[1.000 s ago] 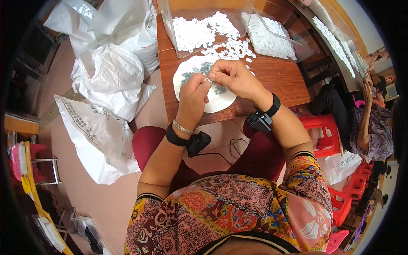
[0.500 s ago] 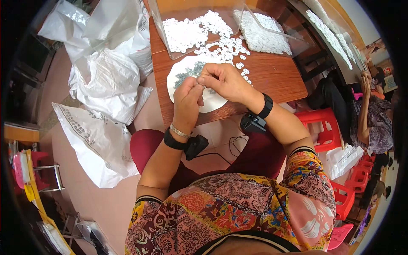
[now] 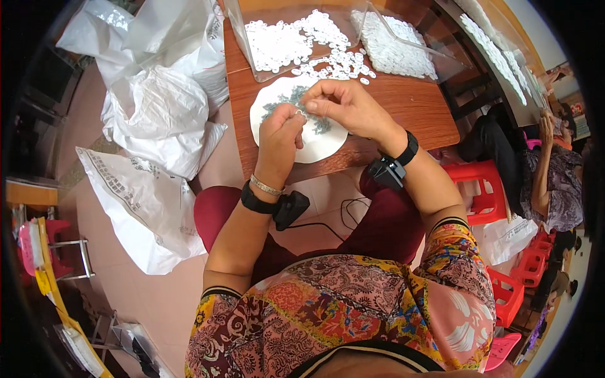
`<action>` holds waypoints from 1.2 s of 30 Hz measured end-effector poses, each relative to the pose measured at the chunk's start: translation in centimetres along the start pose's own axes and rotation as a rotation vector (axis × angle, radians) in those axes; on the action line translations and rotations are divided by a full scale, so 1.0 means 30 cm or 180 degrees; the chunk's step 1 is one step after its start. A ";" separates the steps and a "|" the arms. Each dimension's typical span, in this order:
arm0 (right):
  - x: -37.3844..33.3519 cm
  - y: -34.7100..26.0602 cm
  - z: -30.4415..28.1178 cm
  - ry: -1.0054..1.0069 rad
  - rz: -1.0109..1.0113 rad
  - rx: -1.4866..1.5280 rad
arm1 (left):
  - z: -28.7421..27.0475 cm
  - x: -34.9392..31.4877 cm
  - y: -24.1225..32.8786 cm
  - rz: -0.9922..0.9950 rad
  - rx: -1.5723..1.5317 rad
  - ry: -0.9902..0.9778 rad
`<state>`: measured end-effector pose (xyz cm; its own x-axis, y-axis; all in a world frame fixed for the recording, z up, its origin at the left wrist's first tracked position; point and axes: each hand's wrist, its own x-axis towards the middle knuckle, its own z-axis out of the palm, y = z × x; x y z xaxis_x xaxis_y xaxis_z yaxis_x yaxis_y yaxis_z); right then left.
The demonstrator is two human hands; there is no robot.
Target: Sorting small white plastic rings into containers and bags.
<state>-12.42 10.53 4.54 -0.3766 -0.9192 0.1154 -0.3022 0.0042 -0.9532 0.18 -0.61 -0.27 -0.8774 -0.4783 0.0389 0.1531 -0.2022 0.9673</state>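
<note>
Above a round white plate [image 3: 328,150] strewn with small grey-green bits [image 3: 322,123], my two hands work close together. My left hand [image 3: 280,132] is closed in a pinch, and a small pale piece [image 3: 302,113] shows at its fingertips. Just right of it, my right hand [image 3: 353,107] has thumb and forefinger pressed together; what they hold, if anything, is too small to make out. Beyond the plate lie many loose white oval pieces with holes [image 3: 340,65].
Clear plastic bins hold more white pieces, one at the back left [image 3: 277,47] and one at the back right [image 3: 400,50] of the brown table [image 3: 416,110]. Large white sacks [image 3: 157,120] stand on the left. A red stool [image 3: 476,189] and another person [image 3: 554,183] are at right.
My right hand has moved slightly right and away from my left, opening a small gap between the fingertips. It now covers the loose white pieces at the table's middle.
</note>
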 end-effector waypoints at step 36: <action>0.027 0.297 -0.428 0.1034 0.0885 -0.3096 | -0.019 -0.002 0.023 -0.0041 -0.0379 0.0003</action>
<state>-26.65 14.89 -0.29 -0.7125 -0.6888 0.1339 -0.6858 0.6432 -0.3406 0.59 -1.20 0.25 -0.8791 -0.4759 0.0262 0.1947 -0.3083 0.9311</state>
